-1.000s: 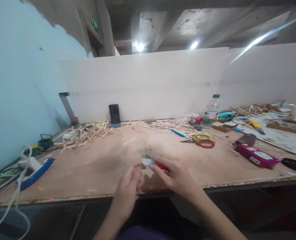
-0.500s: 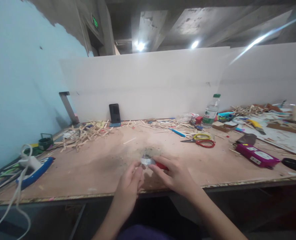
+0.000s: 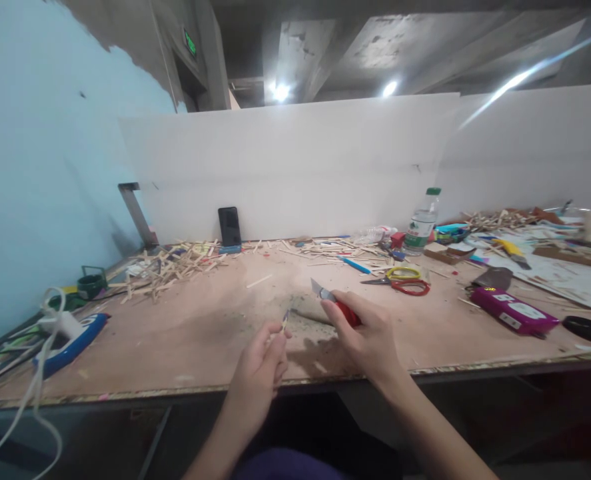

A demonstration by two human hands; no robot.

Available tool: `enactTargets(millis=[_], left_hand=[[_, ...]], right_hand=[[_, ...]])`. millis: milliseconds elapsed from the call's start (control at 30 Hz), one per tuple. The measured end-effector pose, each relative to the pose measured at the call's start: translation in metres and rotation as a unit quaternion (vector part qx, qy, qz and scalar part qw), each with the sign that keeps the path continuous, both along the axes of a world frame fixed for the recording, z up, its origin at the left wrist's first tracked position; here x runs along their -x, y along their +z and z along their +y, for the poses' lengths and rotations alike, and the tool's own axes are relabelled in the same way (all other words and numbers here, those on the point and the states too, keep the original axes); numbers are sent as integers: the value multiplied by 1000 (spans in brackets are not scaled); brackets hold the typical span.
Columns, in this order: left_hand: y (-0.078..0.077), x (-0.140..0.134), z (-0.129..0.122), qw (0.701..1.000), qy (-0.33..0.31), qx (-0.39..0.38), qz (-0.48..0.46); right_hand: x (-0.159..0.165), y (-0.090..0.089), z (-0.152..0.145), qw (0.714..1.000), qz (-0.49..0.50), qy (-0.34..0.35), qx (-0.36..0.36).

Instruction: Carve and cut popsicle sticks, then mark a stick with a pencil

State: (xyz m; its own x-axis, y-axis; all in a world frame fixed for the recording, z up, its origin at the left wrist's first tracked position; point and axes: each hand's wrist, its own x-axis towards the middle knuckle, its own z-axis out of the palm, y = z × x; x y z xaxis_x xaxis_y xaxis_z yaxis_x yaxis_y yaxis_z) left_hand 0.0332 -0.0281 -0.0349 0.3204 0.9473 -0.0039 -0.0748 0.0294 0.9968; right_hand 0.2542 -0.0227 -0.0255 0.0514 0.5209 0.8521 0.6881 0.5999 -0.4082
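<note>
My left hand (image 3: 261, 360), low in the middle of the head view, is closed in a pinch. From its fingertips a short thin wooden stick (image 3: 285, 321) with a dark tip points up and away from me. My right hand (image 3: 368, 333) is wrapped round a red-handled utility knife (image 3: 348, 313). The knife's bare metal blade points up and left, apart from the stick. Below the two hands lies the worn wooden table (image 3: 200, 347), with dark specks and shadow near the stick's tip.
Scissors (image 3: 410, 287), a blue pen-like tool (image 3: 356, 265) and a water bottle (image 3: 422, 223) are to the right. Farther right lies a purple box (image 3: 515, 312). A phone (image 3: 230, 228) leans at the back beside piled wooden sticks (image 3: 175, 270). A power strip (image 3: 72, 343) is at left.
My right hand has drawn the knife away to the right and up, and the blade has swung off the stick. My left hand stays almost where it was.
</note>
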Motion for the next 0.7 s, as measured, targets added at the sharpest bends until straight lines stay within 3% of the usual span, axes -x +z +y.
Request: enactTargets(millis=[267,700], left_hand=[[3,-1,-1,1000,-3,20,9],[0,0,1,1000,-8,9,4]], right_hand=[[10,-3,-7,990,-86,97,55],[12,2,-10,985,-113,106,80]])
